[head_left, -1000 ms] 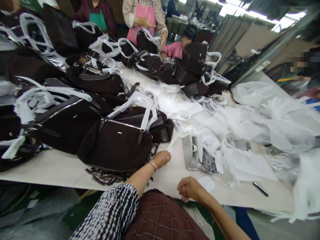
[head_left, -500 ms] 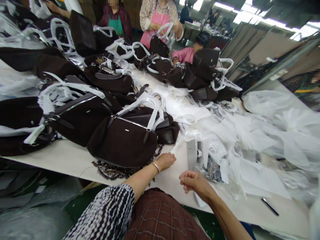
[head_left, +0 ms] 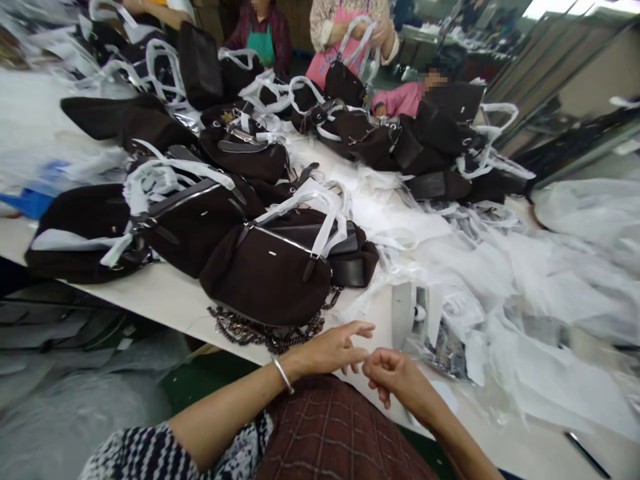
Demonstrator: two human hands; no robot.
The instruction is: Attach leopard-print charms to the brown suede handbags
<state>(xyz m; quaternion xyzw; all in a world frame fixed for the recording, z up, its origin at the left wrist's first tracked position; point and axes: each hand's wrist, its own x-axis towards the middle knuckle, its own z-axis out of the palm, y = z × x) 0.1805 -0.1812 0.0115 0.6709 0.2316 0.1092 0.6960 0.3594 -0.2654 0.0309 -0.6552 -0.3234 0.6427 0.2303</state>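
At table (head_left: 177, 298) edge: left hand (head_left: 336, 349) loosely spread, seemingly empty; right hand (head_left: 394, 378) curled, contents unclear. Best work clear of chains (head_left: 250, 330).

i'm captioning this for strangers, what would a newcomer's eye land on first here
Most likely the nearest dark brown bag, left of centre on the pale table, its handles wrapped in white. Next, the crumpled white wrapping heaped across the table's right side. Then the person's left hand and right hand, close together at the table's near edge.
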